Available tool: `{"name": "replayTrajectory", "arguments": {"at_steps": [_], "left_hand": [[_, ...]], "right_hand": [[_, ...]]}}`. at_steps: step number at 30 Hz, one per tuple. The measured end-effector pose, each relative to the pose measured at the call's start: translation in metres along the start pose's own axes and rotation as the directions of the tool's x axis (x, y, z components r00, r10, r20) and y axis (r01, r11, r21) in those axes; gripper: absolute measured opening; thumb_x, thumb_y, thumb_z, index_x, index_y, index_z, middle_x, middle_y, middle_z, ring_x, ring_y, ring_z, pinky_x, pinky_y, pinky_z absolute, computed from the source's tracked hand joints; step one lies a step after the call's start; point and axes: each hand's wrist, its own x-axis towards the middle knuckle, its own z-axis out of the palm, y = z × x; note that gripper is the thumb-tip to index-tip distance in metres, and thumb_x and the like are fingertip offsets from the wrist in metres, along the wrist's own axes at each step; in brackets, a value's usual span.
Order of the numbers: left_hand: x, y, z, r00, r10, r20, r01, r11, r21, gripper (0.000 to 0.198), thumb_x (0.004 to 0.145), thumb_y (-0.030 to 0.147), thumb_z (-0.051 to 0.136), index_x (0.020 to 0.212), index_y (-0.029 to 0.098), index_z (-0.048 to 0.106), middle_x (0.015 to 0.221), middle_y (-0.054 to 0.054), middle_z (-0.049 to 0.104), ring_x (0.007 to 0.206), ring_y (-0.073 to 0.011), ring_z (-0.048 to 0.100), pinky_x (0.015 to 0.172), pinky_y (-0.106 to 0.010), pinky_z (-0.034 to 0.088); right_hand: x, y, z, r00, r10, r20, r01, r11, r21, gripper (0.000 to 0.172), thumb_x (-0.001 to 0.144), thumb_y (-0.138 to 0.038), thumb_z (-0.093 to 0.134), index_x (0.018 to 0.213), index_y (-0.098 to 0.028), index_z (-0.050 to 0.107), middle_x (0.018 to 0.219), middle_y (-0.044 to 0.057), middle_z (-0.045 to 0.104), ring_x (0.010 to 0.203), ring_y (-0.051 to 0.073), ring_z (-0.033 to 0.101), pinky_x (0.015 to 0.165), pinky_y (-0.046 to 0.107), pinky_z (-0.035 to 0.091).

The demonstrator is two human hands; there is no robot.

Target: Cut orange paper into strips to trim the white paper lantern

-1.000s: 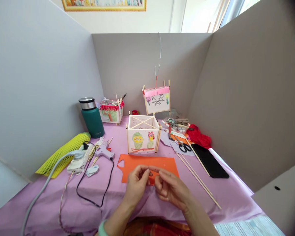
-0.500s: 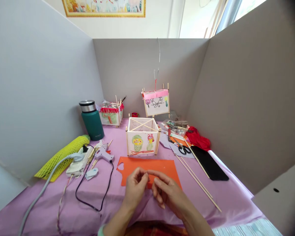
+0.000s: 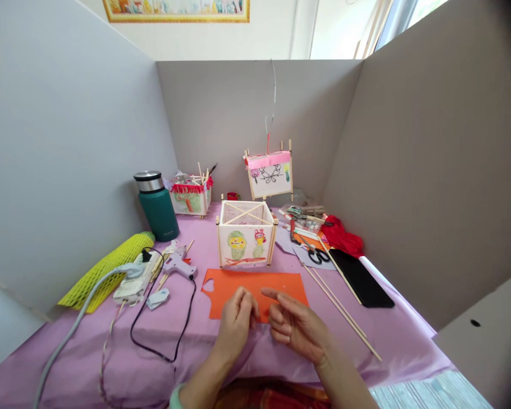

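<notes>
The left hand [image 3: 236, 318] curls its fingertips at the near edge of the orange sheet [image 3: 238, 284], grip unclear, while the right hand [image 3: 296, 328] hovers loose-fingered beside it, and a careless tug could crease the sheet, lying flat just before the paper lantern [image 3: 246, 238], or bump that lantern.

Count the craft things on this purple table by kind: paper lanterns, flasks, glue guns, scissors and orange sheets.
Paper lanterns: 3
Green flask: 1
Glue gun: 1
Scissors: 1
Orange sheet: 1
Total: 7
</notes>
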Motion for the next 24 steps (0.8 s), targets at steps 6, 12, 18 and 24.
{"name": "replayTrajectory", "arguments": {"at_steps": [6, 12, 18, 24], "left_hand": [[0.003, -0.004, 0.002, 0.999, -0.009, -0.04, 0.008, 1.0, -0.023, 0.018, 0.085, 0.035, 0.055, 0.086, 0.017, 0.058, 0.069, 0.002, 0.056, 0.054, -0.0097, 0.049, 0.051, -0.022, 0.04], [0.003, -0.003, 0.003, 0.997, -0.061, -0.057, 0.056, 0.995, -0.087, 0.021, 0.083, 0.036, 0.057, 0.087, 0.015, 0.059, 0.067, 0.002, 0.058, 0.048, -0.0079, 0.048, 0.047, -0.021, 0.04], [0.003, -0.002, 0.002, 0.997, -0.059, -0.053, 0.055, 0.994, -0.091, 0.024, 0.083, 0.037, 0.057, 0.087, 0.014, 0.062, 0.068, -0.001, 0.062, 0.047, -0.0085, 0.049, 0.047, -0.022, 0.041], [0.002, 0.0, 0.002, 0.996, -0.054, -0.072, 0.047, 0.995, -0.086, 0.024, 0.083, 0.037, 0.057, 0.086, 0.014, 0.062, 0.06, 0.001, 0.058, 0.048, -0.0097, 0.05, 0.05, -0.022, 0.042]], "right_hand": [[0.0, 0.001, 0.002, 1.0, 0.008, 0.016, -0.007, 0.998, -0.061, 0.037, 0.085, -0.035, 0.063, 0.119, -0.02, 0.058, 0.063, -0.004, 0.054, 0.046, 0.006, 0.041, 0.046, 0.021, 0.028], [0.002, 0.004, 0.005, 1.0, -0.008, 0.012, 0.009, 0.991, -0.134, 0.032, 0.087, -0.03, 0.061, 0.116, -0.017, 0.059, 0.062, -0.003, 0.057, 0.044, 0.006, 0.043, 0.044, 0.021, 0.033], [0.001, 0.005, 0.011, 0.998, -0.024, -0.054, 0.016, 0.989, -0.147, 0.038, 0.083, -0.032, 0.066, 0.119, -0.019, 0.06, 0.064, -0.003, 0.058, 0.044, 0.005, 0.045, 0.043, 0.02, 0.034], [0.002, 0.007, 0.013, 0.997, -0.05, -0.062, 0.036, 0.979, -0.203, 0.038, 0.084, -0.034, 0.065, 0.119, -0.018, 0.06, 0.062, -0.002, 0.058, 0.044, 0.006, 0.046, 0.042, 0.019, 0.036]]}}
